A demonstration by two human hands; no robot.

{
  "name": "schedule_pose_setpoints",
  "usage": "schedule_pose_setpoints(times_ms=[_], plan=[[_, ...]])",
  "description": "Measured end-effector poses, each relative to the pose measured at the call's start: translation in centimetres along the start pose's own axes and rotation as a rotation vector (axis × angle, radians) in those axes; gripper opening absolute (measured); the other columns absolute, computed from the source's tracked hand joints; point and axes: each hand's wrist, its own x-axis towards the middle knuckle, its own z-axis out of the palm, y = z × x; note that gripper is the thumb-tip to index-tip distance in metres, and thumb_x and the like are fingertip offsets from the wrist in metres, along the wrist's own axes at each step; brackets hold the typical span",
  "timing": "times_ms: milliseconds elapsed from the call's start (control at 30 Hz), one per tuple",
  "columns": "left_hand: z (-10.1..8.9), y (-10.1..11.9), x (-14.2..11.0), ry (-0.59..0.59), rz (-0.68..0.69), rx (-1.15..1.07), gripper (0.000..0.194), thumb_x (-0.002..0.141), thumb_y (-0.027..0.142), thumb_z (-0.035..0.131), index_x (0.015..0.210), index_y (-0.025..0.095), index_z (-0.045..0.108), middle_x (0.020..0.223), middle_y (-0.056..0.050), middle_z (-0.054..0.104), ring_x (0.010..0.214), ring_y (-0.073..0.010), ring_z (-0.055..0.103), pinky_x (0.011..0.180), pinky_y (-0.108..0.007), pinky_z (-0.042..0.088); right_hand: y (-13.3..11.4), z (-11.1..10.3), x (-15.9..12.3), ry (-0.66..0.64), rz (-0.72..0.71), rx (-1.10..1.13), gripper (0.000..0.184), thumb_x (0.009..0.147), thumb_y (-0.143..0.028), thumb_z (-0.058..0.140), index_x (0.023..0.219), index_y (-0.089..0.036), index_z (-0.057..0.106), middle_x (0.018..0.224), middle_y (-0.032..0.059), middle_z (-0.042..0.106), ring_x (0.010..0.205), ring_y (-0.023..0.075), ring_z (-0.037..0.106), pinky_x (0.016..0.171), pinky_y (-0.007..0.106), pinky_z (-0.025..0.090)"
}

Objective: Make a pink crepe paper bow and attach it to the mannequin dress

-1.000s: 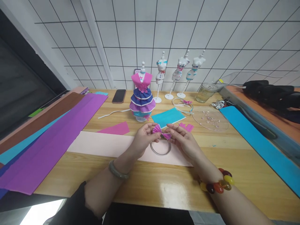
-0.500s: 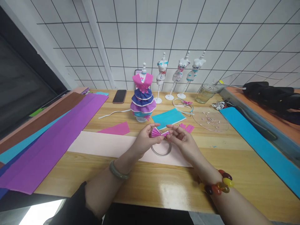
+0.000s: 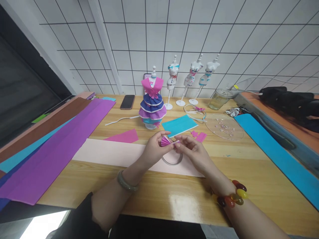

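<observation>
Bow (image 3: 165, 141), pink pleated, pinched btwn L hand (image 3: 154, 146) & R hand (image 3: 193, 150) fingertips, above pale pink strip (image 3: 107, 152).

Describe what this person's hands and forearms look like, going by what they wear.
Both the left hand and right hand are gloveless. The left forearm has a black sleeve and a smooth grey-green bangle; the right has a chunky bracelet of red, yellow, amber and dark beads.

The wooden table (image 3: 149, 196) looks smooth and glossy
</observation>
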Motion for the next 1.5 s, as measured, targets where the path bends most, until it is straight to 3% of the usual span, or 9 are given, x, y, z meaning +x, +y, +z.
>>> schedule_pose_setpoints(times_ms=[233,633,1033,1500], plan=[[0.1,0.1,0.0,-0.033,0.032,0.037,0.049,0.068,0.021,0.068,0.111,0.014,0.047,0.084,-0.005,0.062,0.077,-0.0140,0.059,0.072,-0.028,0.046,0.0,-0.1,0.0,0.009,0.030,-0.010,0.021,0.065,-0.035,0.071,0.077,-0.018,0.066,0.065,0.0001,0.063,0.062,0.0123,0.056,0.065,0.028,0.045],[0.0,0.4,0.0,-0.070,0.031,0.054,0.048,0.068,0.015,0.063,0.112,0.013,0.046,0.077,-0.002,0.058,0.067,-0.0095,0.053,0.064,-0.024,0.042,-0.1,-0.3,0.1,-0.002,0.012,-0.071,0.019,0.067,-0.033,0.070,0.077,-0.018,0.065,0.067,0.0004,0.063,0.063,0.0128,0.056,0.064,0.028,0.043],[0.0,0.2,0.0,-0.081,0.051,0.117,0.047,0.068,0.015,0.062,0.111,0.015,0.045,0.075,-0.001,0.058,0.065,-0.0109,0.056,0.063,-0.025,0.043,-0.2,-0.7,0.2,-0.054,0.030,-0.033,0.017,0.068,-0.032,0.069,0.077,-0.017,0.065,0.071,0.0007,0.063,0.065,0.0119,0.055,0.067,0.027,0.043],[-0.6,0.6,0.3,-0.113,0.027,-0.015,0.058,0.068,0.021,0.066,0.120,0.016,0.041,0.088,-0.006,0.061,0.080,-0.0151,0.058,0.070,-0.028,0.044,-0.1,-1.3,0.3,-0.017,-0.002,-0.025,0.018,0.069,-0.033,0.069,0.077,-0.018,0.063,0.075,0.0016,0.062,0.069,0.0128,0.055,0.069,0.028,0.044]])
